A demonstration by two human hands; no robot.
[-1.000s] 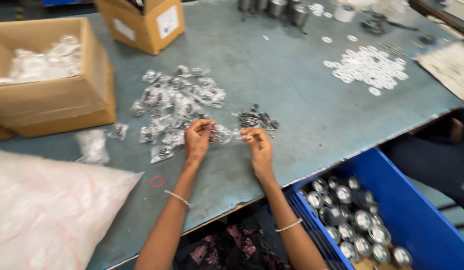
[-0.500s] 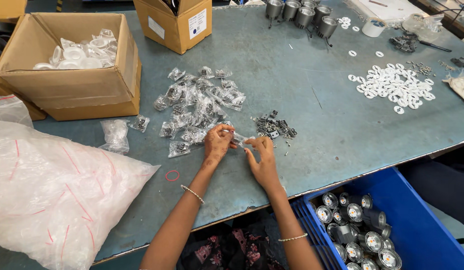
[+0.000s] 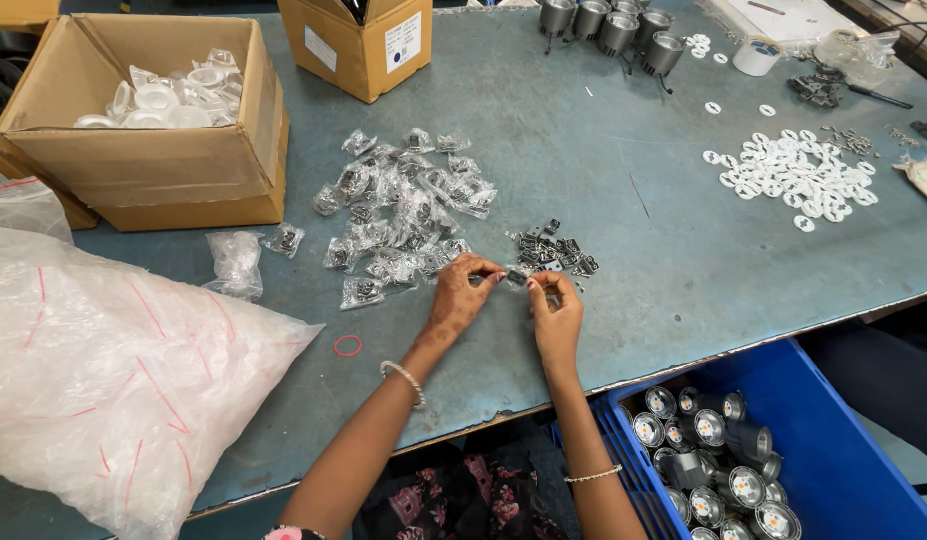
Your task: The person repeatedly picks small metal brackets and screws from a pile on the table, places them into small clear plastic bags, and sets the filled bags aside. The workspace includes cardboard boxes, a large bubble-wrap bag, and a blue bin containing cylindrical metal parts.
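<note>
Clear crinkled plastic shows between the fingertips of both hands: the left hand (image 3: 461, 295) and the right hand (image 3: 554, 310) meet over a small packet (image 3: 516, 276) with dark metal bits inside, each hand pinched together on one end of it, just above the counter (image 3: 623, 150) near its front edge. The counter is a dull blue-grey sheet, scuffed and flat. Just beyond the packet lies a loose heap of small dark metal clips (image 3: 555, 250), angular and matte. Further left and back spreads a pile of the same glossy little packets (image 3: 403, 215), wrinkled and catching light. A thin red rubber ring (image 3: 348, 346) lies on the counter left of the left wrist. At the near left sits a big, soft translucent plastic sack (image 3: 113, 390) with red streaks showing through. Behind it stands an open brown cardboard box (image 3: 183, 170) holding white round parts in clear wrap, and a smaller cardboard box (image 3: 358, 45) stands further back. Far right, flat white rings (image 3: 798, 175) lie scattered in a patch, and at the far edge stand grey ribbed metal cups (image 3: 618, 30). At the near right, below the counter edge, a blue plastic crate (image 3: 843, 440) holds round silver-faced lamp bodies (image 3: 708, 465).
</note>
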